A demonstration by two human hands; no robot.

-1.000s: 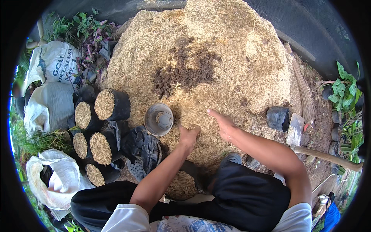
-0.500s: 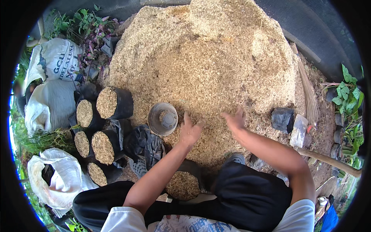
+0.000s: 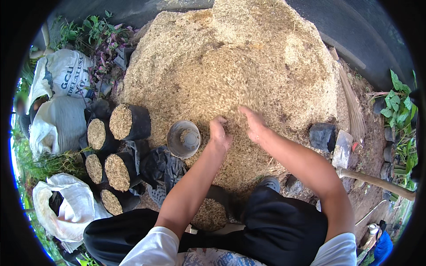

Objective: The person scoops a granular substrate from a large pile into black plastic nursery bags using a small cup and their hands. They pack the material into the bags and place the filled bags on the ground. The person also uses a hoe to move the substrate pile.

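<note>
Pale wood shavings (image 3: 288, 80) form a broad mound, with a blurred spray of them just above my hands. My left hand (image 3: 220, 132) is at the mound's near middle, fingers curled together; whatever they hold is hidden. My right hand (image 3: 254, 124) is to its right, fingers stretched forward among the loose shavings. A grey plastic pot (image 3: 176, 142), with some shavings inside, stands left of my left hand. A filled black bag (image 3: 207, 213) sits between my legs, partly behind my left forearm.
Filled black bags (image 3: 128, 122) and white sacks (image 3: 57, 124) crowd the left, beside crumpled black plastic (image 3: 159, 164). On the right are a dark block (image 3: 321, 137), a stick broom (image 3: 350, 99) and a long-handled blade (image 3: 344, 146). Plants and dark mesh border the mound.
A second ago dark soil lay on the mound; shavings now cover most of it. Since the middle frame both hands have moved up and inward, my left fingers curling and shavings flying up.
</note>
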